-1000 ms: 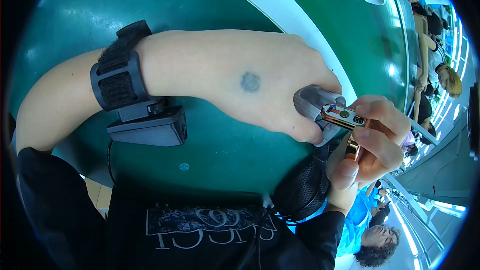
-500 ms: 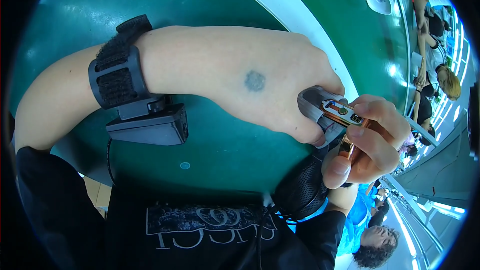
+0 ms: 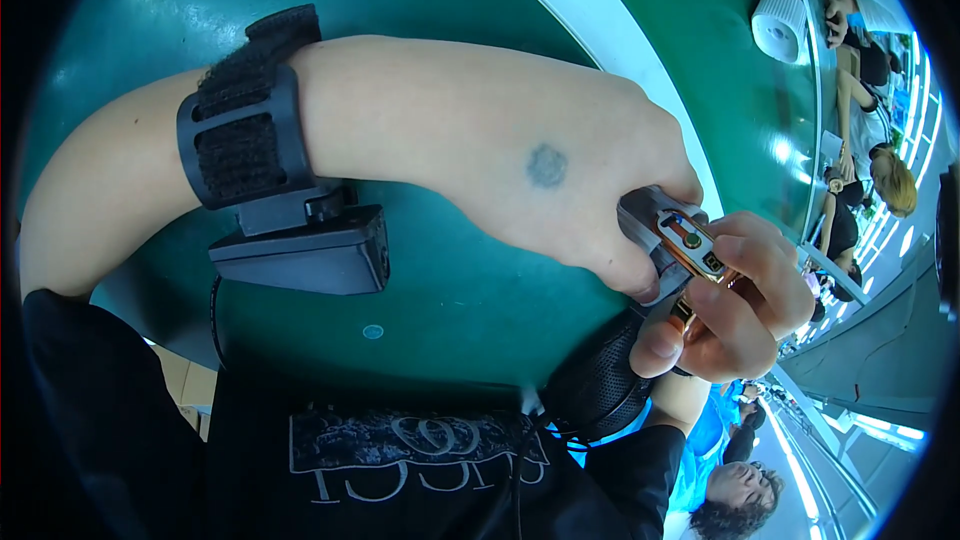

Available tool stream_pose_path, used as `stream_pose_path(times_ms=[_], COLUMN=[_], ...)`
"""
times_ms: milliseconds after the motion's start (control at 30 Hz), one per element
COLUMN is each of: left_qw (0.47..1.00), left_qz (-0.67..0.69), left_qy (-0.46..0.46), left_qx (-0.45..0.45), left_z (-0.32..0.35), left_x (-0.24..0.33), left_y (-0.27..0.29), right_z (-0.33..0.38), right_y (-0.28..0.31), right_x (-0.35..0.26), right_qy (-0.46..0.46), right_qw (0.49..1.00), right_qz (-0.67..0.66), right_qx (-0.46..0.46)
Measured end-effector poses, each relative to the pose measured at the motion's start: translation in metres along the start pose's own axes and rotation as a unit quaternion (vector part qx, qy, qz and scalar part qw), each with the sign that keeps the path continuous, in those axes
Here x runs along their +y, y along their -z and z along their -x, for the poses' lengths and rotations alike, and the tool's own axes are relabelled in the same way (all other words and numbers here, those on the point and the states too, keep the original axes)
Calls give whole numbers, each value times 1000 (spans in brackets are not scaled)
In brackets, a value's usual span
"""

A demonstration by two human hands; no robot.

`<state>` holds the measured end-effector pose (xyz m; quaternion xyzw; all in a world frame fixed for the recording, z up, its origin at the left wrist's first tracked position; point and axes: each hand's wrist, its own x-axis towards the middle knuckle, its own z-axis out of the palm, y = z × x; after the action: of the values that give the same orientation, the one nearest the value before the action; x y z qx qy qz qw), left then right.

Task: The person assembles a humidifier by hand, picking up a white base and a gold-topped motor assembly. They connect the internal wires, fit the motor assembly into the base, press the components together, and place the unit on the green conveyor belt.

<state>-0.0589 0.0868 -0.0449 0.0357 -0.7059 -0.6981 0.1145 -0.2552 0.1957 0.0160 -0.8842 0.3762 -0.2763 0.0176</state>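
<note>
My left hand [image 3: 590, 165] reaches across from the left, its thumb and fingers closed round a grey, curved plastic piece [image 3: 640, 212]. Against that piece sits a small gold-rimmed metal casing [image 3: 690, 237] with a tiny board and a green round part showing in its face. My right hand [image 3: 745, 290] pinches the casing between thumb and fingers. The two parts touch or overlap; whether they are joined, I cannot tell. The fingertips of my left hand are hidden behind the grey piece.
Below lies a green tabletop [image 3: 460, 330] with a curved white strip [image 3: 600, 15]. A black box [image 3: 305, 255] is strapped to my left wrist. A black mesh object [image 3: 595, 380] is by my right wrist. At far right stand a white ribbed object [image 3: 778, 25] and several people.
My left hand and the grey piece sit slightly further right and lower in the picture. My right hand keeps its pinch on the casing, and the background has shifted a little.
</note>
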Motion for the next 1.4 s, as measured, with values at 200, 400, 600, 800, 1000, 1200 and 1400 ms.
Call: stream_pose_path(times_ms=[200,400,600,800,1000,1200,1400], left_qw=[1000,1000,1000,1000,1000,1000,1000], left_qz=[-12,2,7,-18,17,-10,24], left_qy=[-19,-9,8,4,25,22,-3], left_qx=[1,19,-3,8,-3,-6,9], left_z=[0,-2,-3,-3,-4,-5,-4], left_x=[-4,0,3,-1,0,1,-8], left_y=[-4,-3,0,-4,-7,-7,-9], right_z=[2,8,4,9,6,10,1], right_y=[1,1,7,4,8,2,4], right_x=[-9,-9,-9,-7,-7,-13,0], right_qy=[-5,-4,-45,-63,-78,-155,-61], right_qw=[1000,997,999,998,997,986,996], right_qz=[30,16,10,-12,-23,-58,-22], right_qx=[-6,75,17,4,-10,28,-64])
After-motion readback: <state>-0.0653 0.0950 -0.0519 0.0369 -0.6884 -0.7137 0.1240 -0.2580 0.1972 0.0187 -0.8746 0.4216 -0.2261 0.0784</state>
